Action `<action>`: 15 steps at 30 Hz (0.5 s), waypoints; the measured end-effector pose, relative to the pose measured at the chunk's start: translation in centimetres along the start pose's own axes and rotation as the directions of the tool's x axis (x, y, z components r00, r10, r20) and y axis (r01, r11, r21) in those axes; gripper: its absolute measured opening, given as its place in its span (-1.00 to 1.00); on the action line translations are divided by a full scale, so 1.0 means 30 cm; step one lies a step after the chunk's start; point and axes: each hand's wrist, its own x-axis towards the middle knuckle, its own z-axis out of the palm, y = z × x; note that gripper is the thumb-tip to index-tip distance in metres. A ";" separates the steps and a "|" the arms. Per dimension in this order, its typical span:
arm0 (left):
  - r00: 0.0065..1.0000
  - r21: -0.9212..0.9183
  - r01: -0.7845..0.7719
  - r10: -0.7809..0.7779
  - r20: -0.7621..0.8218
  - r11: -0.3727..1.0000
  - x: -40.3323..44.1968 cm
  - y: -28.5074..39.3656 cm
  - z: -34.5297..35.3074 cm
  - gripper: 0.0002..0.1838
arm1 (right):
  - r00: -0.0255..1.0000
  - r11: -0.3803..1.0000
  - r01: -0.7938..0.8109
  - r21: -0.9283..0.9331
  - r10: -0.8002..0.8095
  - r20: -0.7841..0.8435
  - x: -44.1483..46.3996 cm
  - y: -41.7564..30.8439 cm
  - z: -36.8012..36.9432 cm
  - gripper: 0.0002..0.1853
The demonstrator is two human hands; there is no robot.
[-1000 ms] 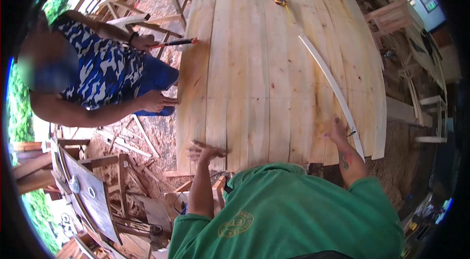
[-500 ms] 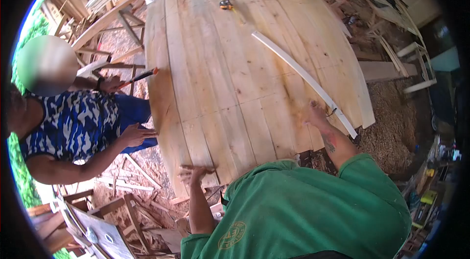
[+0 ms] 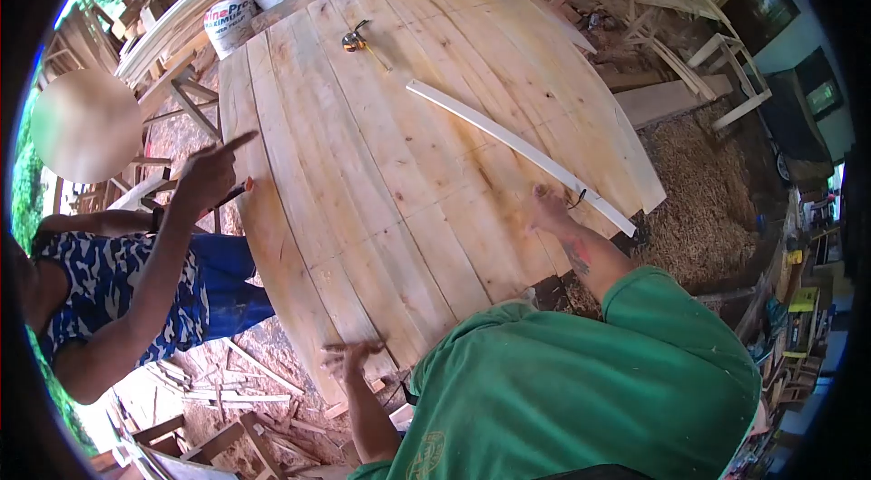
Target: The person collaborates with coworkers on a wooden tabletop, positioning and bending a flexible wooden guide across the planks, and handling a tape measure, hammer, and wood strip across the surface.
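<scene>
Big panel of pale planks (image 3: 390,235) fills the middle. Co-worker (image 3: 118,289) at its left side, one arm over the edge, finger pointing. Thin pale strip (image 3: 517,143) lies slantwise on the panel. Left hand (image 3: 352,358) on the near edge, fingers spread wide. Right hand (image 3: 550,210) on planks beside strip, finger spread can't tell. Tape measure (image 3: 353,42) near far end, blade partly out.

Woodworking shop, sawdust (image 3: 699,208) and joined planks (image 3: 390,171)
</scene>
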 end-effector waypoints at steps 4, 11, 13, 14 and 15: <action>1.000 0.062 0.025 -0.024 -0.014 0.998 -0.011 0.007 0.007 0.67 | 1.000 1.000 0.005 0.024 -0.004 -0.027 -0.008 -0.001 0.006 0.36; 0.999 -0.016 -0.024 0.023 -0.030 1.000 -0.037 -0.001 -0.007 0.64 | 0.995 0.999 0.035 -0.024 -0.037 -0.087 0.006 0.001 0.021 0.28; 0.999 -0.021 -0.036 0.036 -0.015 0.999 -0.019 -0.007 -0.008 0.63 | 0.994 0.998 0.036 -0.044 -0.041 -0.099 0.000 -0.002 0.017 0.27; 0.999 -0.024 -0.041 0.041 -0.007 0.999 -0.011 -0.011 -0.008 0.63 | 0.993 0.997 0.037 -0.064 -0.044 -0.112 -0.004 -0.005 0.013 0.26; 0.999 -0.027 -0.045 0.045 0.001 0.999 -0.005 -0.018 -0.005 0.63 | 0.993 0.997 0.040 -0.065 -0.047 -0.109 -0.007 -0.007 0.007 0.26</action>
